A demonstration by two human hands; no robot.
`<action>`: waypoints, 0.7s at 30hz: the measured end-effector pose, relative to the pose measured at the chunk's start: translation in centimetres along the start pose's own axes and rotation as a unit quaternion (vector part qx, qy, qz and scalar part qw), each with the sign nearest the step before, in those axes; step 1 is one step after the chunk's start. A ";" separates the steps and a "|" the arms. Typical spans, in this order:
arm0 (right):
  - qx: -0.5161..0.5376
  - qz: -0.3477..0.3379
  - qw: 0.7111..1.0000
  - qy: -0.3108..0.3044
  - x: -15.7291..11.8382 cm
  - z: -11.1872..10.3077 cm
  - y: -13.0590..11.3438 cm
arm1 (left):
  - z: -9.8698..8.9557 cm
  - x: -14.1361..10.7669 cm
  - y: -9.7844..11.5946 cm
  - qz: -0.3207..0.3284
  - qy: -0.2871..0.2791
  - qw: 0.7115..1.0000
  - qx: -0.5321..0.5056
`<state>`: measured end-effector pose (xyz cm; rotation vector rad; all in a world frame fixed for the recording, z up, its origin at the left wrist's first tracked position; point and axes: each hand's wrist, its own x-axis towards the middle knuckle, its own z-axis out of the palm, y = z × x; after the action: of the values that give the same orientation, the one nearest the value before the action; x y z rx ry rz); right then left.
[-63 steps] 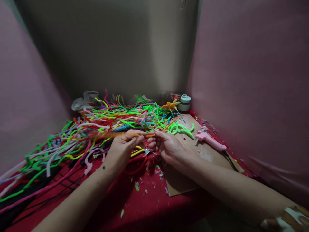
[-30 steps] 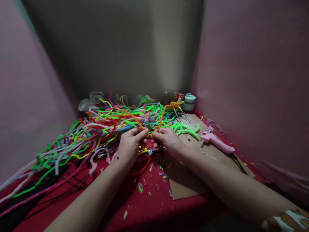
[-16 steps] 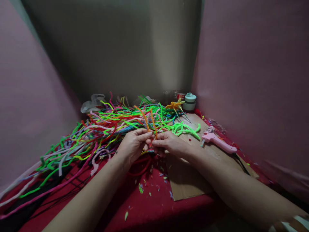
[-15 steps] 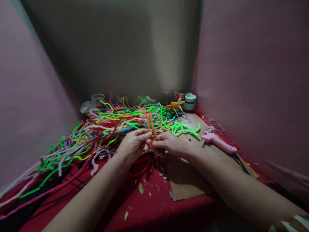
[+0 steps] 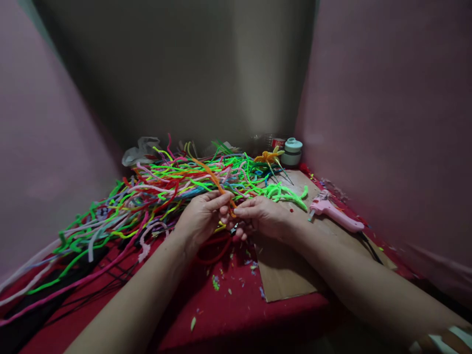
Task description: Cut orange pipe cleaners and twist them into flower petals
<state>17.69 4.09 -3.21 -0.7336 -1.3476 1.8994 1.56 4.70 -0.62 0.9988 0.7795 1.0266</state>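
An orange pipe cleaner [image 5: 212, 175] slants up and to the left out of my fingers, above the pile. My left hand [image 5: 204, 212] pinches it between thumb and fingertips. Close beside it, my right hand [image 5: 260, 216] pinches the lower end of the same orange pipe cleaner. Below my fingers lie a red pipe cleaner loop [image 5: 216, 259] and a small dark metal tool, mostly hidden by the hands. A large tangled heap of coloured pipe cleaners [image 5: 173, 179] spreads behind and to the left of my hands.
A sheet of cardboard [image 5: 283, 275] lies at right, with a pink glue gun [image 5: 337, 214] and bright green pipe cleaners [image 5: 285, 194] on it. An orange-yellow flower [image 5: 269, 156] and a pale green jar [image 5: 292, 151] are behind. Scraps dot the red cloth [image 5: 210, 309].
Two upright orange strands between my hands now appear as one band leaning left. My right fingers have moved slightly toward the left hand at its lower end.
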 end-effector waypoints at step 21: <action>0.160 0.039 0.983 0.078 0.4 0.7 1.0 | -0.4 -0.4 -0.5 0.044 0.025 0.994 0.098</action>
<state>16.66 3.80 -3.93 -0.7602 -0.9005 2.0108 1.20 4.40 -1.22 1.1877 0.8964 1.0688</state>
